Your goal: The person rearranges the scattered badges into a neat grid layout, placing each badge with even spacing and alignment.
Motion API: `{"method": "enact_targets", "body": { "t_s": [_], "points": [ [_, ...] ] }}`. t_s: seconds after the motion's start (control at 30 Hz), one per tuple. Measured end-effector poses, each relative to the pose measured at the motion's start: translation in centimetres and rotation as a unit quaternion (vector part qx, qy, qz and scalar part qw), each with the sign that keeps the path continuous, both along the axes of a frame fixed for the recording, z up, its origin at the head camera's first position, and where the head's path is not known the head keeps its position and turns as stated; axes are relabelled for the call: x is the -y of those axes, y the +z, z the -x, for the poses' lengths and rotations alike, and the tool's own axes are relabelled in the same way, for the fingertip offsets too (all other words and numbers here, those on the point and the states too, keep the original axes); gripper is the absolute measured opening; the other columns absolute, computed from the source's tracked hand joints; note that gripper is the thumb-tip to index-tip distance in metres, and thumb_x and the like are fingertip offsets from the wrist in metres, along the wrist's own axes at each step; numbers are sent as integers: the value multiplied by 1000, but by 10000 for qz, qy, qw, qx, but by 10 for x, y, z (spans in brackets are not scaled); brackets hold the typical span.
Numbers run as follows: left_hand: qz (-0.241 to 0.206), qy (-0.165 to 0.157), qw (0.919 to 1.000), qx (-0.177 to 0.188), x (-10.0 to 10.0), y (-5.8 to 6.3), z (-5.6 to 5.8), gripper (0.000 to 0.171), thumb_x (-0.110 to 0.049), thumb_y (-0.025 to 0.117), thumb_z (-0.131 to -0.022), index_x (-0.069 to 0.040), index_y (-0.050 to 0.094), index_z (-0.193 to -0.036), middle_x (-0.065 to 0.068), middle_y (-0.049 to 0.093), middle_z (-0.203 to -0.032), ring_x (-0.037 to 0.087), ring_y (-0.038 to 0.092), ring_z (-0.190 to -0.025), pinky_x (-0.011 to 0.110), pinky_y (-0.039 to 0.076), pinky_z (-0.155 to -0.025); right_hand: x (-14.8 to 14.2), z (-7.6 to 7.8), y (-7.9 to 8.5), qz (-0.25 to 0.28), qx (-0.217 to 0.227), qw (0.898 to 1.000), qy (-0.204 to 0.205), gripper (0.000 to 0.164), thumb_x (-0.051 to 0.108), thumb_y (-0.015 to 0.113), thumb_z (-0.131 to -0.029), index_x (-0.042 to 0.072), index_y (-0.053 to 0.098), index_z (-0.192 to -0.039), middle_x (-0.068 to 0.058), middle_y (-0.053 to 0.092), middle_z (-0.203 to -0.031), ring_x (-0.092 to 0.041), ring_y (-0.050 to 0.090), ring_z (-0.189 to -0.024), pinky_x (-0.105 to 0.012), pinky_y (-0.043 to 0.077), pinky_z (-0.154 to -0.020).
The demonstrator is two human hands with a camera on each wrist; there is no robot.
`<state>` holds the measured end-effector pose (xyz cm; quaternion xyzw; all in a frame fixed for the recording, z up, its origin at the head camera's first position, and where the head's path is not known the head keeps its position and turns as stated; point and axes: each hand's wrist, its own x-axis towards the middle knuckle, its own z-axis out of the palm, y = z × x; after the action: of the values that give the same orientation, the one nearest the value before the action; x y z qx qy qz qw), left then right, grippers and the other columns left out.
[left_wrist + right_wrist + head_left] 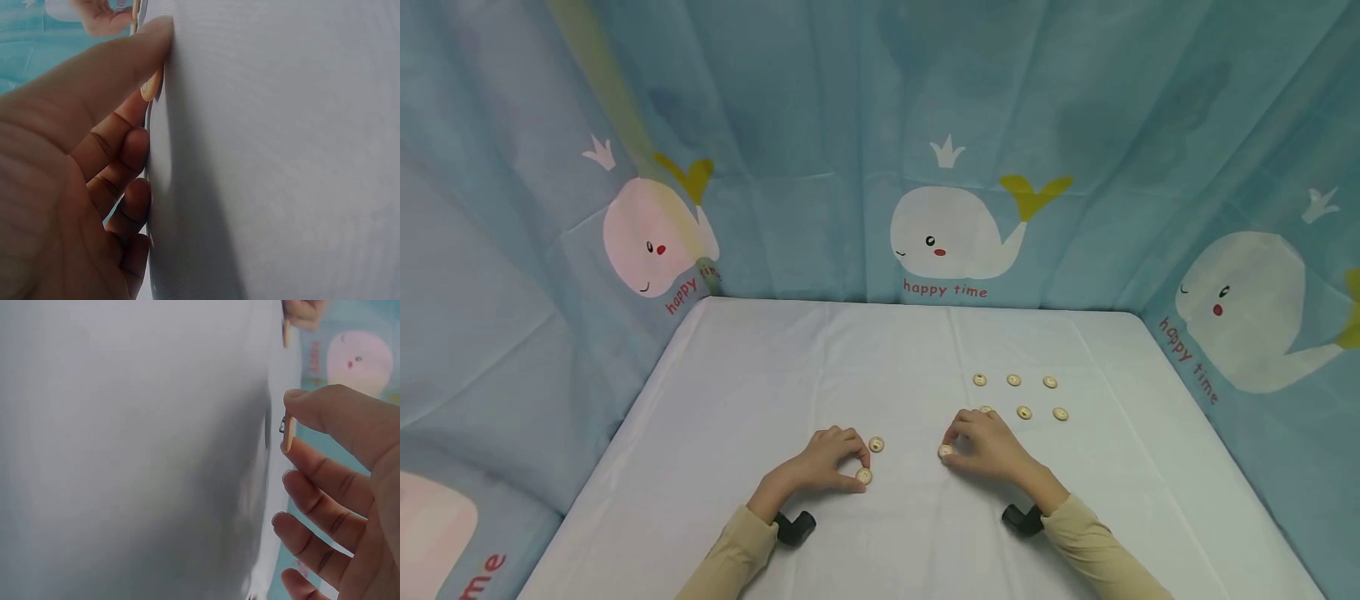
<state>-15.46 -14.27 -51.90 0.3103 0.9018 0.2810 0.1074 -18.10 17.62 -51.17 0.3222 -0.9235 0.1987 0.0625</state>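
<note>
My left hand (826, 463) pinches a small round wooden disc (864, 476) between thumb and forefinger, low over the white tabletop. In the left wrist view the disc (150, 87) is partly hidden by the thumb. Just beyond those fingers lies a second wooden disc (876, 444). To the right, my right hand (988, 446) holds another wooden disc (945, 451) by its edges. The right wrist view shows this disc (287, 432) on edge, with a dark mark on its face, between thumb and forefinger; the other fingers are loosely bent.
Beyond the right hand, several similar discs (1024, 412) lie in two rows; the hand partly covers the nearest left one (987, 410). A white cloth (775, 367) covers the table. Blue curtains (790, 167) with whale prints border its back and sides. Black wrist devices (796, 528) sit under both wrists.
</note>
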Motion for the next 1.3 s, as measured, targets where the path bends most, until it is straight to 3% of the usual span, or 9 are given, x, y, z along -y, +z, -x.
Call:
{"method": "enact_targets", "body": {
  "t_s": [0.47, 0.67, 0.83, 0.97, 1.07, 1.2, 1.3],
  "points": [
    [3, 32, 10000, 21, -1, 4, -1, 25, -37, 76, -73, -29, 59, -90, -14, 50, -97, 7, 37, -88, 45, 28, -90, -42, -2, -2, -72, -67, 9979, -639, 18, 39, 76, -72, 29, 64, -80, 12, 60, -92, -11, 59, -89, -38, 40, -79],
    [5, 31, 10000, 8, -1, 3, -1, 26, -37, 76, -73, -29, 59, -91, -14, 51, -97, 7, 37, -88, 44, 28, -90, -55, -2, 0, -101, -136, 9973, -711, 17, 39, 76, -73, 28, 65, -79, 16, 57, -85, -7, 55, -80, -32, 34, -71],
    [4, 50, 10000, 26, -1, 3, -1, 26, -37, 76, -73, -28, 60, -91, -13, 51, -97, 7, 37, -88, 43, 28, -90, -67, -4, 1, -72, -200, 9963, -830, 18, 36, 78, -71, 25, 66, -77, 13, 57, -82, -9, 56, -77, -33, 34, -70],
    [-11, 60, 10000, 62, -1, 4, -2, 25, -37, 76, -74, -27, 60, -91, -13, 51, -97, 7, 37, -88, 45, 27, -92, -80, -6, 0, -83, -130, 9942, -1062, 18, 37, 77, -72, 25, 65, -77, 9, 60, -87, -19, 61, -91, -42, 40, -78],
    [-36, 61, 9999, 88, -1, 6, -2, 24, -36, 75, -75, -26, 60, -91, -11, 52, -98, 8, 37, -88, 47, 27, -93, -91, -7, -2, -132, -76, 9921, -1242, 17, 38, 77, -73, 26, 65, -78, 10, 61, -88, -19, 61, -94, -44, 40, -80],
    [-51, 59, 9999, 116, -2, 6, -3, 24, -36, 75, -75, -25, 60, -91, -10, 52, -98, 8, 37, -88, 48, 27, -94, -105, -9, -2, -96, -44, 9898, -1423, 17, 37, 77, -73, 24, 66, -79, 12, 59, -83, -12, 56, -79, -40, 40, -74],
    [-59, 37, 9999, 110, -2, 5, -3, 25, -36, 75, -74, -25, 60, -91, -10, 52, -98, 8, 37, -88, 48, 27, -94, -115, -12, -1, -23, -63, 9876, -1568, 19, 35, 78, -72, 22, 67, -80, 10, 60, -83, -15, 58, -82, -42, 40, -73]
  ]
}}
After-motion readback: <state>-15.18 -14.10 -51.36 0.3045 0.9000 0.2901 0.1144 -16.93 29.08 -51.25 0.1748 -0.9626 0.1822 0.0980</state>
